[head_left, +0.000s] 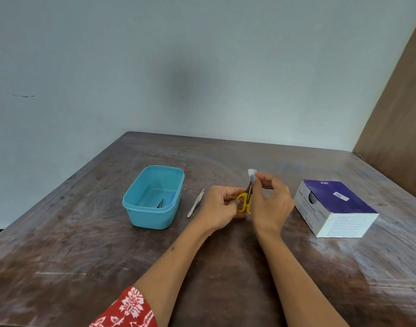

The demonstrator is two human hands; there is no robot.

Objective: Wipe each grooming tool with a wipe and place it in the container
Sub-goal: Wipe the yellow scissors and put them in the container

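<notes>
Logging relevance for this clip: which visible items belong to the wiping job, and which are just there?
Job: yellow-handled scissors in left hand; white wipe in right hand; tweezers; blue container; swab box.

Just there: wooden table; wall.

We count one turquoise container (131, 204) holding one dark tool (160, 203), though its interior is only partly legible. We record one pair of tweezers (196, 203), one pair of yellow-handled scissors (245, 202), one white wipe (251, 172) and one box of swabs (339, 204) on one desk (60, 256).
</notes>
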